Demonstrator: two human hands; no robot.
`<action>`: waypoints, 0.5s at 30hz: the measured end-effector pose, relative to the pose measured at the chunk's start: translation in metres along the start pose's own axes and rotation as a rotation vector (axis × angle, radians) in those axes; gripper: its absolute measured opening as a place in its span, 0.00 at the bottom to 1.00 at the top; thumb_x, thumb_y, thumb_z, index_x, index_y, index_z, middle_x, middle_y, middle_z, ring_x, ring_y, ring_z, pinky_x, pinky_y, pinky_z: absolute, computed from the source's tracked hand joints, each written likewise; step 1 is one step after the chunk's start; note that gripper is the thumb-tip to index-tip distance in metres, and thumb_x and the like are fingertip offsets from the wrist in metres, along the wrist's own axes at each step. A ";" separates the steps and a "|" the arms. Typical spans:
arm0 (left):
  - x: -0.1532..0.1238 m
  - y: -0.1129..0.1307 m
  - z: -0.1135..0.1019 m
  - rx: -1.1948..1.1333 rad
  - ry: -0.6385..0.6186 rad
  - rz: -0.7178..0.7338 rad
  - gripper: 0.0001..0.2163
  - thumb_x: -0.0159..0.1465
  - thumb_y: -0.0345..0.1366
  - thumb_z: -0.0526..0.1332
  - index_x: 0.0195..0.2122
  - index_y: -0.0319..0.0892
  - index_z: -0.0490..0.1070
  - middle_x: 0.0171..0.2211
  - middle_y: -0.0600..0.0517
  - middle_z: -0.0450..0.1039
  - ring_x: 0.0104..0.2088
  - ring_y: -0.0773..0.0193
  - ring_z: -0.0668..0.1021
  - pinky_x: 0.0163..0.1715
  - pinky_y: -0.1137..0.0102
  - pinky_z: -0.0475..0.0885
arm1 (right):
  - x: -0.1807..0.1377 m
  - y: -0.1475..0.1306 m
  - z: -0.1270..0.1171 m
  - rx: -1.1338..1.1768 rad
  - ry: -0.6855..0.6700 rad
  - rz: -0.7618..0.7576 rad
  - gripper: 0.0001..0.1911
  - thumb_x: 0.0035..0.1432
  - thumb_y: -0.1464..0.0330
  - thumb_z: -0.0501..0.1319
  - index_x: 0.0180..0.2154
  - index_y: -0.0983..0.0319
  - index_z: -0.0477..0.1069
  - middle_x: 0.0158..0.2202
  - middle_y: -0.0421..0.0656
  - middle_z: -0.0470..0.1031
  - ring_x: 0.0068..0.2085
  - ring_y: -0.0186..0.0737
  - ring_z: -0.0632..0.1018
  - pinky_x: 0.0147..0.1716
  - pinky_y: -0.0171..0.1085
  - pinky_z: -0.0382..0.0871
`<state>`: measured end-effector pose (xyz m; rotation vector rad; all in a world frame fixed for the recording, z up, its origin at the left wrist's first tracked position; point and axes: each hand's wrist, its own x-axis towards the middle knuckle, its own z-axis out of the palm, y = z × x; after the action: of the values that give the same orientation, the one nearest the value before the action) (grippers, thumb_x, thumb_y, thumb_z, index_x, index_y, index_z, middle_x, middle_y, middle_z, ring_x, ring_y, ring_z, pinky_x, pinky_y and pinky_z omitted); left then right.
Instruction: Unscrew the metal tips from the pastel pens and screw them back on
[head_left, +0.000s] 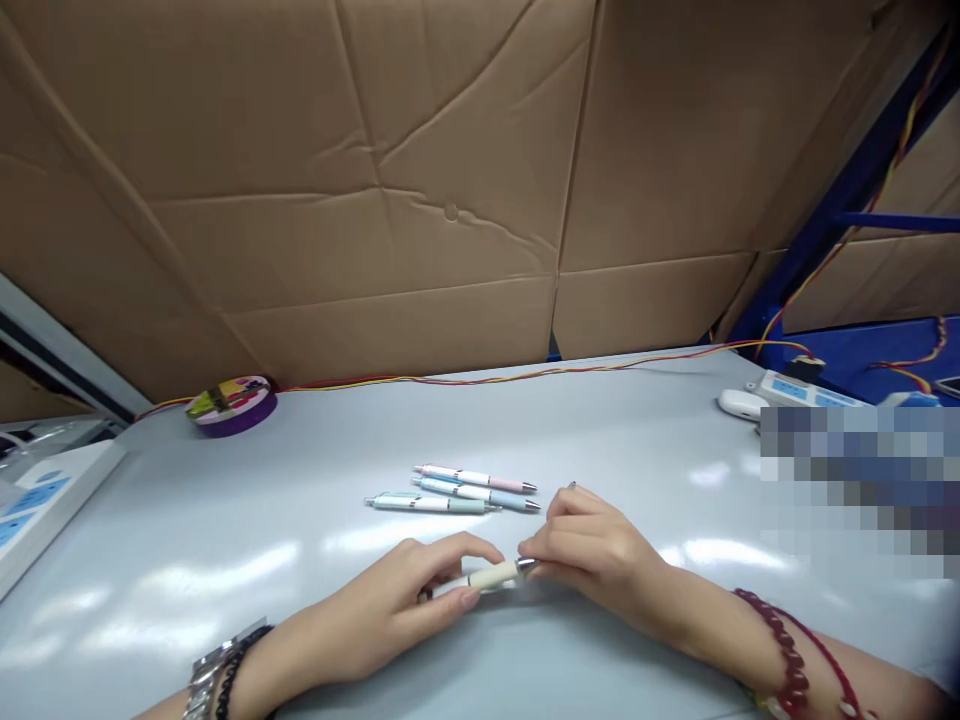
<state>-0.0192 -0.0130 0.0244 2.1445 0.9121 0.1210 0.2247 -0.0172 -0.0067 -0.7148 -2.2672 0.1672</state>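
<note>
My left hand (390, 600) holds a cream-coloured pen (491, 576) by its barrel, between thumb and fingers. The fingers of my right hand (600, 550) are closed around the pen's silver tip, at the right end. A small dark point shows above the right hand's knuckles; what it belongs to is hidden. Beyond the hands lie a pink and white pen (476, 478), a blue and white pen (480, 494) and a light green and white pen (427, 503). The green one shows a thin, narrow end, without a silver cone like those on the other two.
A purple roll of tape (236, 405) lies at the back left. Power strips stand at the left edge (52, 510) and back right (802, 390), near a white rounded case (741, 404). Red and yellow wires (450, 380) run along the back edge, before a cardboard wall (450, 120).
</note>
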 end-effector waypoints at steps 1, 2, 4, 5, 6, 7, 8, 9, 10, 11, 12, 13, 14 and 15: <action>0.000 0.000 0.000 0.001 -0.002 0.003 0.13 0.68 0.44 0.47 0.51 0.53 0.63 0.26 0.58 0.61 0.26 0.68 0.63 0.27 0.76 0.58 | 0.000 0.000 0.000 -0.013 -0.003 -0.010 0.13 0.64 0.67 0.53 0.34 0.63 0.74 0.24 0.43 0.73 0.29 0.36 0.67 0.28 0.35 0.59; 0.000 0.001 -0.001 0.000 -0.005 0.006 0.13 0.68 0.44 0.47 0.51 0.53 0.63 0.25 0.58 0.61 0.26 0.68 0.63 0.28 0.76 0.58 | 0.001 0.000 0.000 -0.020 -0.022 -0.003 0.14 0.64 0.65 0.53 0.34 0.63 0.74 0.24 0.43 0.73 0.29 0.36 0.67 0.29 0.35 0.59; 0.001 0.001 -0.001 -0.014 -0.012 0.013 0.13 0.68 0.44 0.47 0.50 0.53 0.64 0.24 0.58 0.61 0.25 0.68 0.63 0.27 0.76 0.57 | 0.001 0.000 -0.001 -0.009 -0.105 0.054 0.19 0.62 0.56 0.52 0.34 0.62 0.74 0.23 0.42 0.71 0.28 0.36 0.67 0.28 0.35 0.59; 0.002 0.000 0.000 -0.028 -0.016 0.016 0.13 0.69 0.43 0.47 0.50 0.52 0.64 0.23 0.59 0.61 0.24 0.69 0.63 0.26 0.76 0.57 | 0.001 0.000 0.000 0.005 -0.155 0.093 0.23 0.61 0.52 0.51 0.34 0.63 0.74 0.23 0.42 0.70 0.28 0.36 0.67 0.28 0.35 0.59; 0.002 0.000 0.000 -0.044 -0.020 0.017 0.13 0.69 0.44 0.47 0.50 0.52 0.64 0.22 0.59 0.60 0.23 0.69 0.62 0.25 0.76 0.57 | 0.001 0.000 0.000 0.021 -0.198 0.129 0.26 0.62 0.50 0.48 0.34 0.63 0.74 0.23 0.42 0.69 0.27 0.36 0.66 0.27 0.35 0.59; 0.003 -0.001 0.001 -0.064 -0.025 0.017 0.13 0.68 0.44 0.47 0.50 0.51 0.64 0.21 0.59 0.60 0.22 0.69 0.62 0.24 0.76 0.57 | 0.000 0.000 0.000 0.037 -0.226 0.153 0.27 0.63 0.51 0.46 0.33 0.63 0.74 0.22 0.42 0.68 0.26 0.35 0.66 0.27 0.34 0.59; 0.003 -0.002 0.002 -0.086 -0.030 0.016 0.13 0.68 0.44 0.47 0.50 0.50 0.64 0.21 0.59 0.60 0.22 0.70 0.62 0.23 0.77 0.57 | 0.000 0.001 0.001 0.049 -0.238 0.163 0.26 0.65 0.53 0.45 0.32 0.63 0.74 0.22 0.42 0.68 0.26 0.35 0.66 0.27 0.34 0.60; 0.003 -0.002 0.003 -0.111 -0.038 0.011 0.14 0.68 0.44 0.47 0.50 0.49 0.64 0.21 0.59 0.61 0.21 0.70 0.62 0.23 0.77 0.57 | 0.000 0.001 0.001 0.057 -0.225 0.158 0.25 0.66 0.57 0.45 0.32 0.63 0.74 0.22 0.42 0.68 0.26 0.35 0.66 0.26 0.33 0.60; 0.003 -0.002 0.003 -0.136 -0.046 0.000 0.14 0.68 0.45 0.46 0.50 0.48 0.63 0.21 0.59 0.62 0.20 0.70 0.62 0.22 0.78 0.58 | 0.000 0.001 0.001 0.057 -0.193 0.146 0.22 0.66 0.59 0.46 0.33 0.63 0.74 0.22 0.42 0.68 0.26 0.35 0.67 0.26 0.32 0.60; 0.003 -0.002 0.004 -0.161 -0.052 -0.012 0.15 0.69 0.45 0.46 0.50 0.48 0.63 0.21 0.59 0.63 0.19 0.71 0.62 0.21 0.78 0.58 | 0.000 0.002 0.001 0.056 -0.149 0.126 0.20 0.66 0.61 0.48 0.34 0.63 0.74 0.22 0.42 0.68 0.26 0.35 0.67 0.26 0.32 0.61; 0.003 -0.002 0.004 -0.182 -0.059 -0.026 0.15 0.69 0.46 0.45 0.50 0.47 0.63 0.22 0.59 0.64 0.19 0.71 0.62 0.21 0.78 0.59 | 0.000 0.002 0.001 0.057 -0.106 0.105 0.17 0.65 0.63 0.50 0.35 0.63 0.74 0.22 0.42 0.68 0.27 0.35 0.68 0.27 0.32 0.62; 0.003 -0.001 0.004 -0.197 -0.062 -0.040 0.16 0.69 0.46 0.44 0.51 0.47 0.62 0.22 0.59 0.65 0.18 0.72 0.62 0.20 0.78 0.60 | 0.001 0.001 0.000 0.058 -0.069 0.087 0.15 0.65 0.64 0.51 0.36 0.64 0.74 0.23 0.42 0.69 0.27 0.35 0.68 0.27 0.32 0.63; 0.002 -0.001 0.004 -0.205 -0.064 -0.051 0.16 0.69 0.46 0.44 0.51 0.47 0.62 0.23 0.59 0.65 0.18 0.72 0.63 0.20 0.78 0.60 | 0.002 0.001 0.000 0.060 -0.039 0.072 0.13 0.65 0.66 0.52 0.37 0.64 0.73 0.23 0.42 0.69 0.27 0.35 0.68 0.28 0.32 0.64; 0.002 -0.001 0.004 -0.206 -0.061 -0.057 0.16 0.69 0.46 0.44 0.51 0.48 0.61 0.23 0.59 0.66 0.18 0.72 0.63 0.20 0.78 0.61 | 0.002 0.001 -0.001 0.064 -0.019 0.059 0.12 0.64 0.67 0.53 0.36 0.64 0.73 0.23 0.42 0.70 0.27 0.35 0.68 0.29 0.33 0.64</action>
<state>-0.0168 -0.0140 0.0209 1.9205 0.8851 0.1155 0.2245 -0.0152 -0.0048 -0.7500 -2.2494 0.2753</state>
